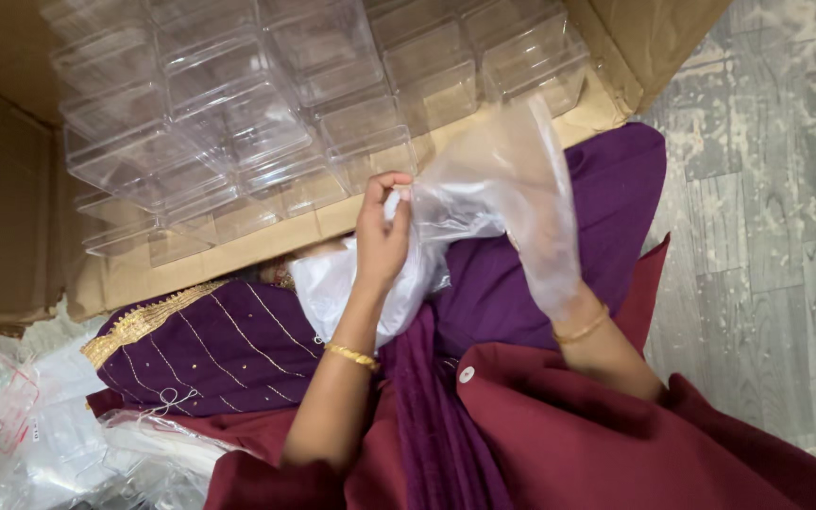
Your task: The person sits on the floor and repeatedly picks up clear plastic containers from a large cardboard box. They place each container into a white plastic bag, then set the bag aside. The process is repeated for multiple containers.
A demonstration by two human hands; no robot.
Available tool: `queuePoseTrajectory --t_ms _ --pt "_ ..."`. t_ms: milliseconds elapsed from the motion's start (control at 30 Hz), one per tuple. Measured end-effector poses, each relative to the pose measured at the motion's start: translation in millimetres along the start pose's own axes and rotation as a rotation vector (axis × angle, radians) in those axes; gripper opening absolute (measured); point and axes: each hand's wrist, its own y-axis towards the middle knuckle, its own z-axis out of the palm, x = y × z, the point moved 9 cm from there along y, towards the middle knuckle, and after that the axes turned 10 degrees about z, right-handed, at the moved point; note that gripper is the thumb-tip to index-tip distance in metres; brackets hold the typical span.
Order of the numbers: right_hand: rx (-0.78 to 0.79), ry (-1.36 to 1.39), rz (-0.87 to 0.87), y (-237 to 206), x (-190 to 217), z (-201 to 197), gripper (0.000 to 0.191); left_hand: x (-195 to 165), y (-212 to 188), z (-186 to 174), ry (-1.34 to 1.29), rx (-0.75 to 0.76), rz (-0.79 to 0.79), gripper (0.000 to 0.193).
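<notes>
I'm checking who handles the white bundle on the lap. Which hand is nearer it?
Left. The left hand lies against the white bundle; the right hand is inside the clear plastic bag, off to its side.

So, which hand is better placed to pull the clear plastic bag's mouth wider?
Probably the left. The left hand pinches the plastic bag at its edge, while the right hand is inside it, covered to the wrist.

Clear plastic boxes [238, 104] fill an open cardboard carton [11, 189] at the top. Grey plank floor [767, 217] lies right. Plastic packets [49, 444] occupy the lower-left corner.
</notes>
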Motion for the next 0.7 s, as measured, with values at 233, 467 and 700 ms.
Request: queuePoseTrajectory --t_ms 233,467,700 --pt "-0.143 -0.15 -0.033 40 -25 2 0.029 -9 10 -1 0.235 -0.087 -0.056 0.018" --pt "0.208 0.566 0.491 11 -68 -5 0.034 -101 18 22 0.24 0.081 0.316 0.029" --pt "0.583 0.781 0.208 -21 3 -22 0.04 -164 35 70 -0.011 0.413 0.352 0.031"
